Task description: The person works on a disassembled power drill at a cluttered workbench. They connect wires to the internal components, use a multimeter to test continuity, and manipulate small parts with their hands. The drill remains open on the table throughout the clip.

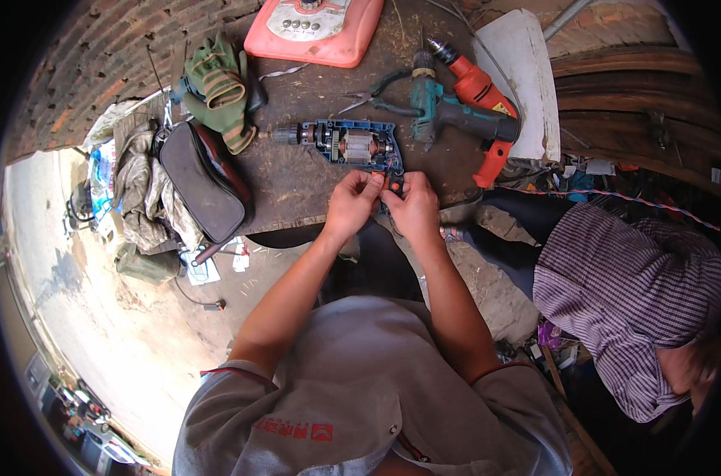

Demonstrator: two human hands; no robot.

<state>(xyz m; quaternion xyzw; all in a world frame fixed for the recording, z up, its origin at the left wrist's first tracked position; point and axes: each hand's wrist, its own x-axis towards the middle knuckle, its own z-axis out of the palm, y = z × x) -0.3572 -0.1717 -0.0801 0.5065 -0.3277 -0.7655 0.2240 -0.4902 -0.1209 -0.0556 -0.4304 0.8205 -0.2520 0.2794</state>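
Observation:
An electric drill (321, 141) with half of its blue housing off lies on the dark wooden table, chuck pointing left. Its motor (359, 147) and gears show inside. At the handle end, both of my hands meet around a small black and orange trigger switch (395, 186). My left hand (351, 205) pinches it from the left, thumb on top. From the other side my right hand (414, 209) closes thumb and fingers on it. My fingers cover part of the switch and the handle's lower end.
Behind the drill lie pliers (384, 101), a teal cordless drill (429, 103) and a red drill (473, 81). A red-framed panel (360, 44) stands at the back. Green-brown gloves (222, 91) and a black case (198, 182) sit left. A person in a checked shirt (614, 285) bends at right.

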